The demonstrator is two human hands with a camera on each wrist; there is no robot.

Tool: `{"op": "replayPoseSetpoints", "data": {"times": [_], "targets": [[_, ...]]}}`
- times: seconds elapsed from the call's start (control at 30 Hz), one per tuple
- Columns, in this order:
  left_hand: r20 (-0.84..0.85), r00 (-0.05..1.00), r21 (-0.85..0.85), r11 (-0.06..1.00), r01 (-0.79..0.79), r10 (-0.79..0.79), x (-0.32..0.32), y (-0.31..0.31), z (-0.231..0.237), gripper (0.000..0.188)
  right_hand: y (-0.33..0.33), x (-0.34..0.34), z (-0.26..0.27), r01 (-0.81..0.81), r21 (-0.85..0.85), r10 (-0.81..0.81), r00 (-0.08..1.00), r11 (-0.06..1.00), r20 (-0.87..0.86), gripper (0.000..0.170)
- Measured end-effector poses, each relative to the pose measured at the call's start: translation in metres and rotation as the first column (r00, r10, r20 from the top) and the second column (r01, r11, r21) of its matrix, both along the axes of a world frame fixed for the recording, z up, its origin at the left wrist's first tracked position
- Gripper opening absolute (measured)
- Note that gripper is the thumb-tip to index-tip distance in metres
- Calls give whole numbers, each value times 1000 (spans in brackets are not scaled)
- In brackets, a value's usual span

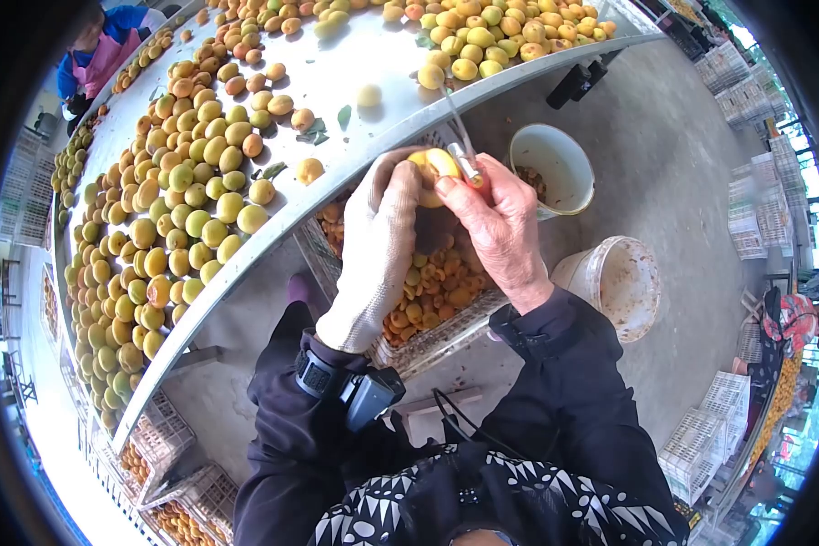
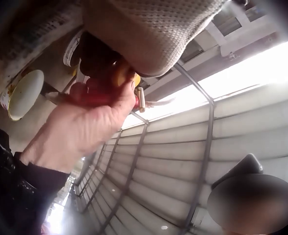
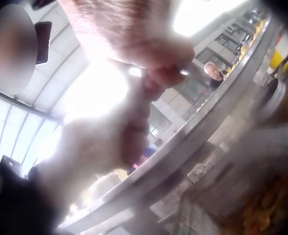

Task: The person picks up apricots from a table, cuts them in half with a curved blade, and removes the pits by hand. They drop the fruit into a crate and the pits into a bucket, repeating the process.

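Note:
My left hand (image 1: 382, 227), in a whitish knitted glove, holds a yellow-orange apricot (image 1: 435, 166) above a crate. My bare right hand (image 1: 500, 218) grips a small red-handled knife (image 1: 465, 166) with a metal collar and a thin blade. The knife's collar is right beside the apricot, and my right thumb lies against the fruit. In the left wrist view the red handle (image 2: 99, 99) runs through the curled fingers of the right hand (image 2: 80, 125). Under the hands, the crate (image 1: 441, 341) contains many orange apricot pieces (image 1: 432, 296).
A pale curved-edge table (image 1: 337, 150) carries heaps of apricots (image 1: 191, 173) and a few leaves. Two white buckets, one upright (image 1: 555, 150) and one dirty (image 1: 630, 289), stand on the right floor. Stacked crates (image 1: 701, 441) line the sides. Another person (image 1: 105, 50) is across the table.

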State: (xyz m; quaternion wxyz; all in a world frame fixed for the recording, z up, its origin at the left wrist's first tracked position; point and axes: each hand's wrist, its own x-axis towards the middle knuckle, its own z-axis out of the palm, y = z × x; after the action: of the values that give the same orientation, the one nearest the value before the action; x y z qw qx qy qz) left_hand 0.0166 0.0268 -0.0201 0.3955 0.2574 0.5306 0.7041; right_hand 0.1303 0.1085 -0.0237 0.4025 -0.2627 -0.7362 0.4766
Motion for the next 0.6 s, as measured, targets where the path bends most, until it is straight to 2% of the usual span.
{"op": "replayPoseSetpoints", "data": {"times": [0.07,0.1,0.13,0.17,0.2,0.27,0.3,0.33,0.37,0.4,0.47,0.5,0.57,0.6], "targets": [[-148,988,-23,999,40,-43,-6,-1,-2,29,3,2,4,-5,-23,5,1000,1000,8,13],[-235,965,-76,992,99,-114,-11,-4,9,27,5,4,8,-78,-84,80,997,993,22,15],[-236,965,-77,992,99,-114,-12,-5,9,27,7,7,11,-147,-147,153,988,978,31,16],[-237,961,-74,989,128,-142,-13,-5,9,27,12,13,14,-205,-150,230,957,967,177,22],[-238,956,-71,985,157,-170,-14,-4,10,26,11,11,13,-204,-152,230,957,967,176,22],[-236,958,-106,984,143,-164,-12,-5,12,26,6,5,10,-127,-142,135,989,982,52,21],[-234,969,-65,996,67,-81,-9,-3,8,28,4,3,9,-129,-141,137,989,982,51,21],[-229,973,-24,1000,-8,3,-6,-1,4,29,3,1,8,-106,-58,109,992,993,60,21],[-263,965,-10,1000,-26,23,-3,0,0,31,2,0,7,-83,27,82,994,996,66,21],[-263,965,-9,1000,-27,24,-2,0,1,31,3,2,4,-84,28,82,994,996,66,21],[-153,987,-28,998,53,-57,-1,-2,3,32,3,5,-1,-89,99,87,996,991,30,19],[22,989,-53,988,147,-146,-2,-6,9,32,1,5,-2,-90,96,88,996,991,33,19],[32,990,-58,988,143,-141,2,-10,15,33,-5,6,-1,-78,60,84,991,995,-106,15],[39,990,-61,988,139,-136,4,-10,16,35,-7,7,1,-78,60,85,991,995,-105,15]]}}
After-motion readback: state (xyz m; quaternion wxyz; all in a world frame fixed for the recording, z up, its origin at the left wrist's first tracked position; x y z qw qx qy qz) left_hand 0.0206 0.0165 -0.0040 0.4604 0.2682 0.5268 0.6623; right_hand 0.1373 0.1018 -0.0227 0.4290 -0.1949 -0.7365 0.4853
